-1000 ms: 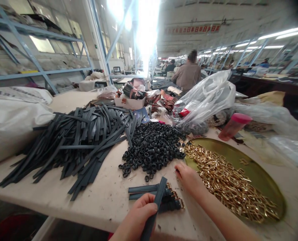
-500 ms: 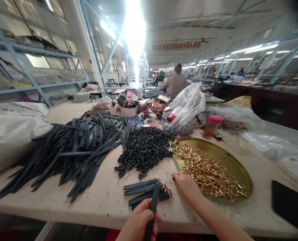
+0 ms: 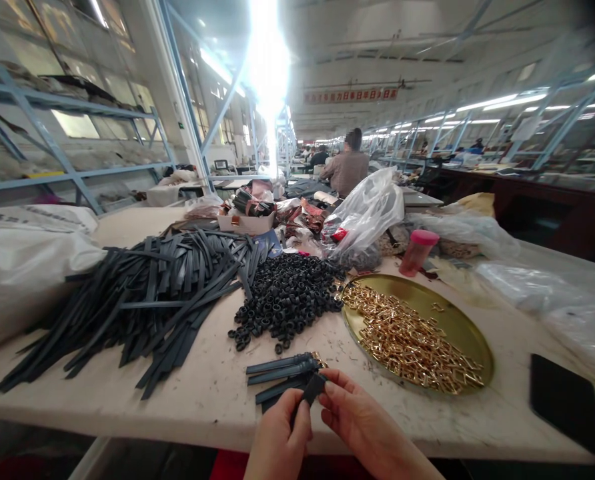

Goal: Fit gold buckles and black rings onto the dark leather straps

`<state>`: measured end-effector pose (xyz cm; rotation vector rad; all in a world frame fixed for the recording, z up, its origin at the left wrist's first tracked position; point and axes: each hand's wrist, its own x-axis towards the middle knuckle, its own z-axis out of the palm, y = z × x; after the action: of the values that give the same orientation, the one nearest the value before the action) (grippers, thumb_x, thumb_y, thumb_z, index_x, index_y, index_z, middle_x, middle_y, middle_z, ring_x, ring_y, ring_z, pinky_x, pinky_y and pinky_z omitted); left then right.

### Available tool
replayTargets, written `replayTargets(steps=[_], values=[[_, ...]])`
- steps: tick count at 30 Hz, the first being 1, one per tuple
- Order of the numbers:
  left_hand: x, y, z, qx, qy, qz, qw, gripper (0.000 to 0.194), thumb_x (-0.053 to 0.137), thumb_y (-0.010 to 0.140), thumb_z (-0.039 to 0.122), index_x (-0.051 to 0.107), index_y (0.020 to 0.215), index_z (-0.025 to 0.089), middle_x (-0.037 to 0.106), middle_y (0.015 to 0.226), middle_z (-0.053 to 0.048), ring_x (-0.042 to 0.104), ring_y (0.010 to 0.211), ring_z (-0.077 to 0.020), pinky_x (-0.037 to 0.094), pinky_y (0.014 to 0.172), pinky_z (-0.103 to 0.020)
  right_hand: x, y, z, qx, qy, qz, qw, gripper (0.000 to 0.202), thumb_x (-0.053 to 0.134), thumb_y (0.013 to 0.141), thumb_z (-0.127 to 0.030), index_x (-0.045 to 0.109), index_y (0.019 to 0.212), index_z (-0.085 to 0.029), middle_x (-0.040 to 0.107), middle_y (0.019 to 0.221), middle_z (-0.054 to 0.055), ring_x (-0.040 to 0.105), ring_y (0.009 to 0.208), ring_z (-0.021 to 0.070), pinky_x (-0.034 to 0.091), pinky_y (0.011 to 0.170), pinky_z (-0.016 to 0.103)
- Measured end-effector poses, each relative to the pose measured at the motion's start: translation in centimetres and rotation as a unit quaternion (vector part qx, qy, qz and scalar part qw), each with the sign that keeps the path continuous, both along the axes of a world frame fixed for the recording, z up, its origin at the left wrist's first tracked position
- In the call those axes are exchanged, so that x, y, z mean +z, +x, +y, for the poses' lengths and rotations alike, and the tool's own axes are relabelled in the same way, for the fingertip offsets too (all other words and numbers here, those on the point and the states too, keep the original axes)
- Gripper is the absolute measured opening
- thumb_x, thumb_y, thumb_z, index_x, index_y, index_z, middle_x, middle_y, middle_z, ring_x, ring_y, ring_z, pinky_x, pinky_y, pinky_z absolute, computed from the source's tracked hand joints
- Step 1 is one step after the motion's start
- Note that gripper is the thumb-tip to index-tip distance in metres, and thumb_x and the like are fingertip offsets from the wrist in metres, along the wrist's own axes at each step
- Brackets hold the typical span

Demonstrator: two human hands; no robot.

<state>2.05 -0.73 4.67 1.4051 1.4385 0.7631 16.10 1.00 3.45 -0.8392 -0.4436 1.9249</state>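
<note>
My left hand [image 3: 283, 430] is closed around a dark leather strap [image 3: 313, 388], whose flat end sticks up past the thumb. At that end my right hand [image 3: 360, 417] pinches with thumb and forefinger; the small black loop in its fingertips is mostly hidden against the strap. Just beyond both hands lie several finished-looking straps [image 3: 281, 367] with gold buckles [image 3: 319, 360], partly covered by my fingers. A heap of small black loops [image 3: 290, 293] lies farther back. To the right, a round gold tray [image 3: 470, 333] holds many gold buckles [image 3: 417, 340].
A large pile of dark straps [image 3: 167, 280] covers the table's left side, beside a white sack [image 3: 27, 267]. A pink-lidded jar [image 3: 418, 253] and a clear plastic bag [image 3: 370, 213] stand behind the tray. A black flat object [image 3: 567, 400] lies right. A person [image 3: 346, 167] sits farther off.
My right hand has moved left from beside the tray to the strap's end, carrying a small black piece. My left hand has tilted the strap and lowered it slightly.
</note>
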Motion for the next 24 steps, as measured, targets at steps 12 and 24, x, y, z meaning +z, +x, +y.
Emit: replayTargets(steps=[12,24], values=[[-0.4,0.0,0.1,-0.019,-0.034,0.058,0.998,0.023,0.034,0.081,0.03,0.053,0.075,0.018,0.046,0.047,0.005,0.043,0.041,-0.0113,0.03,0.043,-0.02,-1.1,0.4,-0.4,0.018,-0.038,0.017,0.999,0.032,0.077,0.057,-0.012,0.064,0.086,-0.015,0.067,0.079,0.0,0.058,0.065,0.0065,0.045,0.063,0.018],[0.8,-1.4,0.8,-0.174,-0.008,0.203,0.963,0.024,0.037,0.076,0.022,0.054,0.06,0.017,0.054,0.055,0.002,0.048,0.053,-0.0117,0.026,0.047,-0.02,-2.4,2.2,-0.2,0.077,0.113,-0.25,0.959,0.031,0.074,0.057,-0.04,0.061,0.072,-0.016,0.055,0.056,-0.005,0.047,0.052,0.0087,0.035,0.053,0.022]])
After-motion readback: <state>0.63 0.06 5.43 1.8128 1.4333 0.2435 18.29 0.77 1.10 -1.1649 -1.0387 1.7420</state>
